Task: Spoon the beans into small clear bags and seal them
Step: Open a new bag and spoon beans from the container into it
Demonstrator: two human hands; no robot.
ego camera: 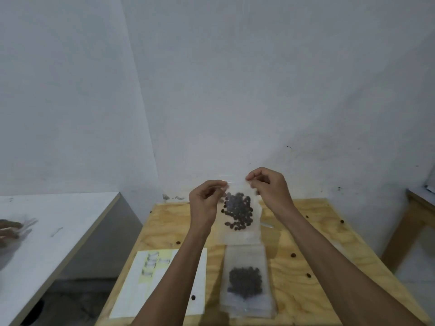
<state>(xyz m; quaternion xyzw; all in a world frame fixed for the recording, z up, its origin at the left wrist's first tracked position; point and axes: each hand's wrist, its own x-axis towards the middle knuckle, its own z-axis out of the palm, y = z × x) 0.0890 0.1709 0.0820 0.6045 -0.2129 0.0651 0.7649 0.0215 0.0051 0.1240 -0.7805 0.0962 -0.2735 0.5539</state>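
A small clear bag [239,212] holding dark beans hangs upright above the wooden table [306,234]. My left hand [204,203] pinches its top left corner. My right hand [270,189] pinches the top right corner. A second clear bag [246,278] with dark beans lies flat on the table below, on top of what looks like more clear bags. No spoon is in view.
A white and yellow sheet [150,278] with small clips or strips lies at the table's left. Several loose beans [293,255] are scattered over the wood. A white table [58,231] stands to the left, another table's corner [421,198] at far right. The wall is close behind.
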